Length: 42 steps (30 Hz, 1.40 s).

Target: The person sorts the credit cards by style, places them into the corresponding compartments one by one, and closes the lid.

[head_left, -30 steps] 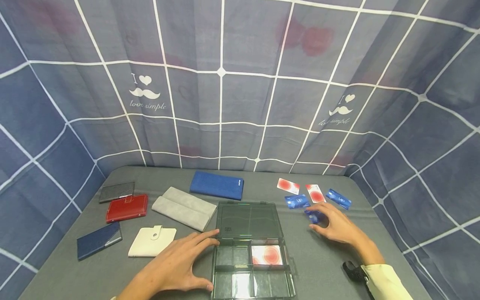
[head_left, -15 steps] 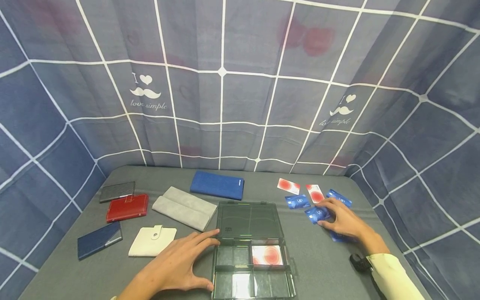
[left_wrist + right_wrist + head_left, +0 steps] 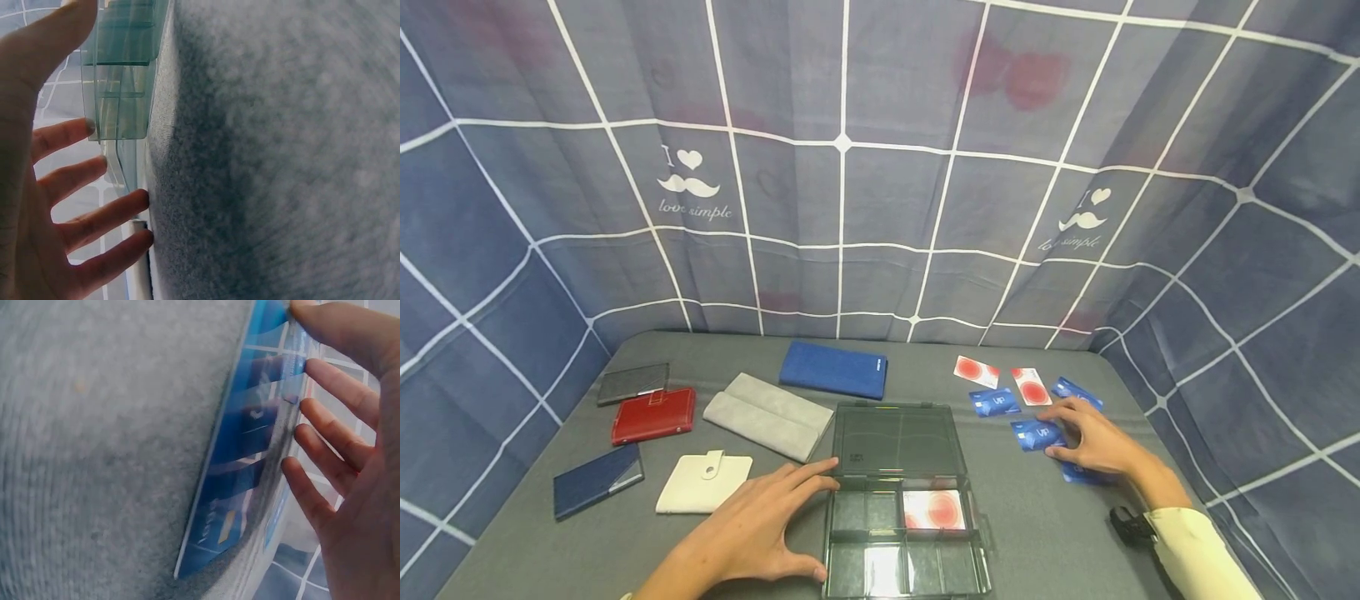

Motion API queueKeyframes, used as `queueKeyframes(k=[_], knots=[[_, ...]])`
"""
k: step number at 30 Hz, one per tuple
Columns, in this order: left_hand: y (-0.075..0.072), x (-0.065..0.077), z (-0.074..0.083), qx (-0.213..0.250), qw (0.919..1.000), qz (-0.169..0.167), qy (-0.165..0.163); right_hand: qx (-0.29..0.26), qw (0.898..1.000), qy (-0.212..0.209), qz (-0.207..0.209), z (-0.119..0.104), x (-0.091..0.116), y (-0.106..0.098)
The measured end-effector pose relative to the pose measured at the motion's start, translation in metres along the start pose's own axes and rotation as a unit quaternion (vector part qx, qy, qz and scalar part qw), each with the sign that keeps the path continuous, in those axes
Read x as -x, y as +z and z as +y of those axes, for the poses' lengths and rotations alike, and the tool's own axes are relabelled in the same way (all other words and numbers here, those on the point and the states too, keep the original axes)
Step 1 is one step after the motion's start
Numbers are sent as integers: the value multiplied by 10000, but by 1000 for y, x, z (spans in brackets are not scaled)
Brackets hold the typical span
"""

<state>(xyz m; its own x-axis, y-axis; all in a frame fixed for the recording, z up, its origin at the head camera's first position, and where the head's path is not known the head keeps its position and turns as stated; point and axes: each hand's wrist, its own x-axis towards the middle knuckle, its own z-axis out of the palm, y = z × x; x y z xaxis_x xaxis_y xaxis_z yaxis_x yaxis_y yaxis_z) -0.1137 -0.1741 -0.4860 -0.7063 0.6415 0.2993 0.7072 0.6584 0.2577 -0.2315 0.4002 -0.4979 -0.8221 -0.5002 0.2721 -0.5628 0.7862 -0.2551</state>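
Note:
In the head view my left hand (image 3: 752, 533) is at the left side of a dark translucent divided box (image 3: 898, 533), thumb and forefinger spread along its edge. The left wrist view shows the fingers (image 3: 103, 219) nearly straight. The box's lid is raised back, and a red-and-white card (image 3: 933, 510) lies in one compartment. My right hand (image 3: 1093, 437) pinches a blue VIP card (image 3: 1033, 435) across its long edges, close to the cloth. Another blue card (image 3: 1081, 475) lies partly under this hand; in the right wrist view a blue card (image 3: 231, 469) is close to the camera.
Farther back on the right lie two red-and-white cards (image 3: 977, 372) and two more blue cards (image 3: 995, 403). To the left are a blue wallet (image 3: 833, 371), a grey one (image 3: 771, 417), a cream one (image 3: 703, 483), a red one (image 3: 655, 415) and dark holders (image 3: 598, 482). A patterned curtain (image 3: 880, 200) encloses the table.
My right hand has moved right and slightly toward me, and the blue card has shifted a little the same way. More of that card and the one below show. The left hand stays put.

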Motion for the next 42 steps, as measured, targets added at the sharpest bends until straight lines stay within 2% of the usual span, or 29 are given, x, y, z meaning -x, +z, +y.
queueKeyframes(k=[7, 17, 21, 24, 32, 36, 42], knots=[[0, 1, 0, 24, 10000, 4, -34, -29, 9999, -112, 92, -2, 1, -4], [0, 1, 1, 27, 10000, -13, -26, 586, 9981, 177, 36, -7, 1, -4], [0, 2, 1, 16, 10000, 25, 23, 690, 9971, 296, 106, -8, 2, -3], [0, 2, 1, -12, 10000, 42, 47, 668, 9972, 236, 220, -13, 2, -2], [-2, 0, 1, 14, 10000, 4, -21, 723, 9963, -233, 401, -38, -6, -7], [-2, 0, 1, 18, 10000, -28, -32, 818, 9943, -504, 462, -58, -7, -12], [-1, 1, 2, -37, 10000, -17, 12, 932, 9915, -698, 579, -87, -2, -11]])
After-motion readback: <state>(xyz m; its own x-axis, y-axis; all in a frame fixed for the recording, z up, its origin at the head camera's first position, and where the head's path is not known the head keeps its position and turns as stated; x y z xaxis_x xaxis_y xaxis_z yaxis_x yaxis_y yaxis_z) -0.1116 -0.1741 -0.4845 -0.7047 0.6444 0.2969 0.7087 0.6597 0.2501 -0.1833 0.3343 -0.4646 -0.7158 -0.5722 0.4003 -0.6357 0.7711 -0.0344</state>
